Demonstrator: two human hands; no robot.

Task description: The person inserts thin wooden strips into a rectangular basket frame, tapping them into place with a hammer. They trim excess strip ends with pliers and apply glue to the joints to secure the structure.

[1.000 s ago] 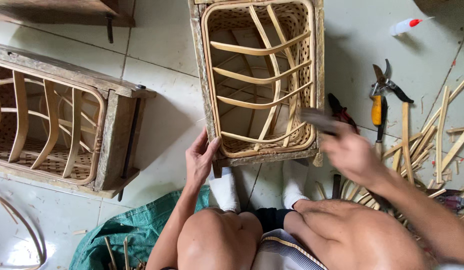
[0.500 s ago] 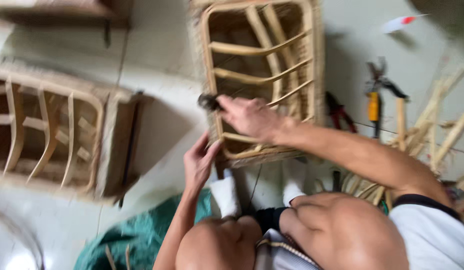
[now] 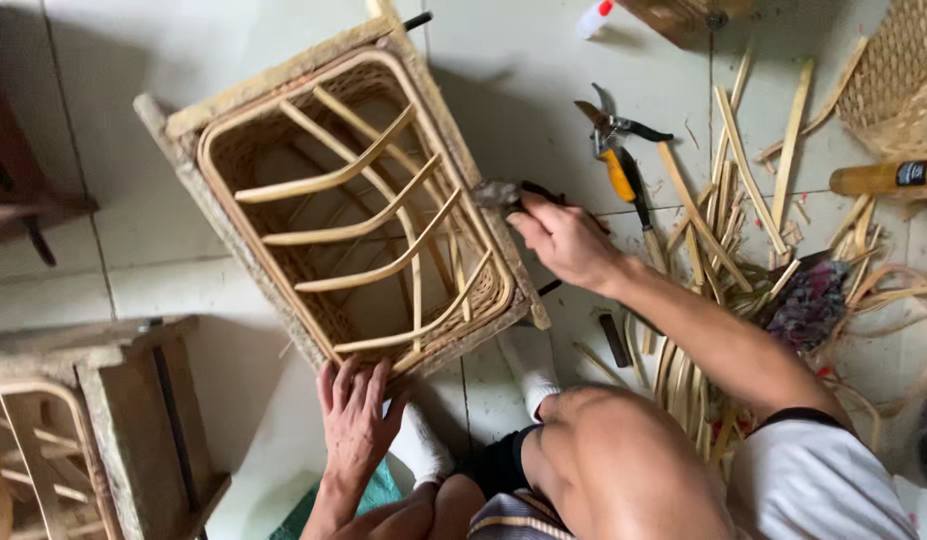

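Head camera, looking down: you sit on a pale tiled floor (image 3: 544,80) with a rectangular rattan frame (image 3: 349,205) lying tilted in front of your knees, its curved slats facing up.

Your right hand (image 3: 564,240) is closed around the handle of a small hammer (image 3: 499,193). The hammer's dull metal head sits at the frame's right rail, about halfway along; whether it touches the rail is too blurred to tell.

Your left hand (image 3: 356,420) lies flat, fingers spread and holding nothing, pressed against the near corner of the frame.

To do this well, I would judge: keep that left palm firm on the corner so the frame does not skid on the tiles, and keep its fingers away from the struck rail. Strike with short, square taps so the rail is not bruised or the weave split.

To your right, well apart from the frame, lie orange-handled pruning shears (image 3: 616,150) and a scatter of cut rattan strips (image 3: 729,200). A second, similar frame (image 3: 94,440) rests at the lower left.
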